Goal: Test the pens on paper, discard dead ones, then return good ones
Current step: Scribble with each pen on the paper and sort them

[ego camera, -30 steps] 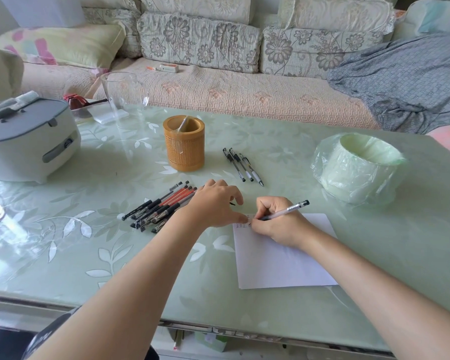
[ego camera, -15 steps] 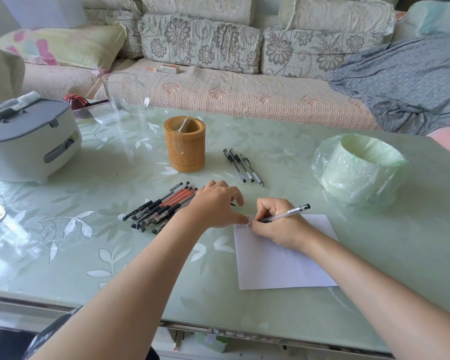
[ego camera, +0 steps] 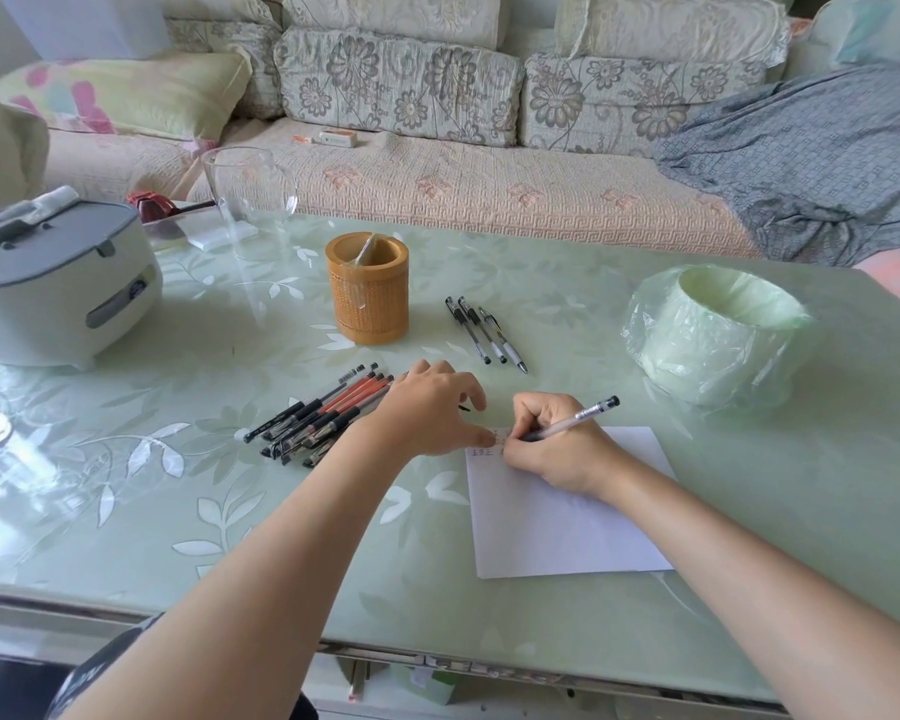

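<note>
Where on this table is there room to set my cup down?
Bare tabletop lies near left, between the pile of pens and its near edge; between the three loose pens and the lined bin; and right of the paper. It's crowded where the left hand and the right hand with its pen meet at the paper's top corner.

2 bare forearms run to the left hand [ego camera: 432, 413] and right hand [ego camera: 557, 449]; dark, pale-printed cloth shows below the bench [ego camera: 126, 511] edge.

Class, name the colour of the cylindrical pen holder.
Orange-brown; the pen holder shows best in the head view.
</note>
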A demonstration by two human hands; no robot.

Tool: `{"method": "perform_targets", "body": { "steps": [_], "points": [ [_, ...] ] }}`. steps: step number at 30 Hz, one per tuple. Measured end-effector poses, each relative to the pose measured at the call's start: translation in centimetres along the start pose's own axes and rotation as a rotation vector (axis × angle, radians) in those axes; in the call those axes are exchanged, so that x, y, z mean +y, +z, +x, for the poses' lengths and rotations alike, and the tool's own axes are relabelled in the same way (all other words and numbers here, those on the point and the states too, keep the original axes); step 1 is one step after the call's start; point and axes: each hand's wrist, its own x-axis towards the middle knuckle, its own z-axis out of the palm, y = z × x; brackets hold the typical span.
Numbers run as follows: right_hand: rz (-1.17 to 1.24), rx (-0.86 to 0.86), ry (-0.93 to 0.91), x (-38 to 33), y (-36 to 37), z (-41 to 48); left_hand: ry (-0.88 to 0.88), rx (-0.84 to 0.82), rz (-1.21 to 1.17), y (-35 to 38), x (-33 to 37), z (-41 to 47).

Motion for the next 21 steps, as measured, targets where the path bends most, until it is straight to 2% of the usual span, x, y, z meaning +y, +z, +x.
{"method": "perform_targets", "body": {
  "steps": [4, 7, 11, 16, 21],
  "points": [
    [0.177, 0.123, 0.082, 0.1, -0.5, 0.0, 0.011, -0.019, -0.023, -0.3, 0.0, 0.0],
    [0.253, 0.165, 0.075, -0.2, -0.4, 0.0, 0.002, -0.046, -0.096, -1.3, -0.3, -0.1],
    [0.224, 0.199, 0.043, -0.8, -0.9, 0.1, 0.023, -0.051, 0.013, -2.0, -1.1, -0.9],
    [0.213, 0.137, 0.019, -1.7, -2.3, 0.1, 0.0, 0.049, -0.019, -1.5, -1.0, -1.1],
    [0.483, 0.105, 0.034, -2.7, -3.4, -0.3, -0.008, 0.116, -0.057, -1.8, -0.7, -1.2]
  ]
}}
